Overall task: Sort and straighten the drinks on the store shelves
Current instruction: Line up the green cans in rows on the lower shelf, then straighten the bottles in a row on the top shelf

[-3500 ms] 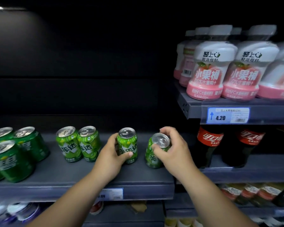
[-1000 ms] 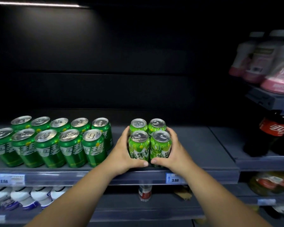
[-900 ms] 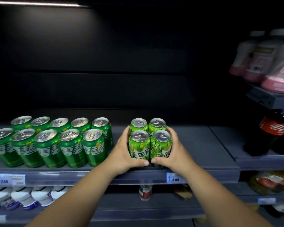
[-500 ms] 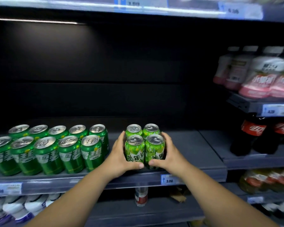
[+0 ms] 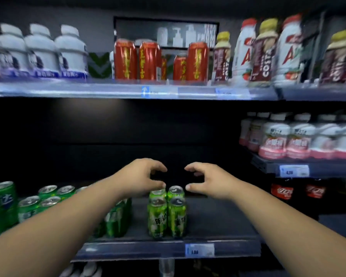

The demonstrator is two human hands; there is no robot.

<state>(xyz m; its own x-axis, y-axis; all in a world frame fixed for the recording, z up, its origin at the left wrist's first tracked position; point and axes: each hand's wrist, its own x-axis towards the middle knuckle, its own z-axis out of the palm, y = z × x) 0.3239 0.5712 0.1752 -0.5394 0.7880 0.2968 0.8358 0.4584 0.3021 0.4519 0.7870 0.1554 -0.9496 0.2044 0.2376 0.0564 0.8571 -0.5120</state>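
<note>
We see four light-green cans (image 5: 166, 214) standing upright in a tight two-by-two block, silver tops up, just below and between the left hand (image 5: 140, 177) and right hand (image 5: 210, 179); neither hand touches them. Labels face us, print blurred, possibly Chinese characters. Darker green cans (image 5: 116, 220) stand under the left forearm.

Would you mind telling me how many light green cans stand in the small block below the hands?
4: front left, front right, back left, back right. The back pair show little beyond their tops; none seem hidden.
</note>
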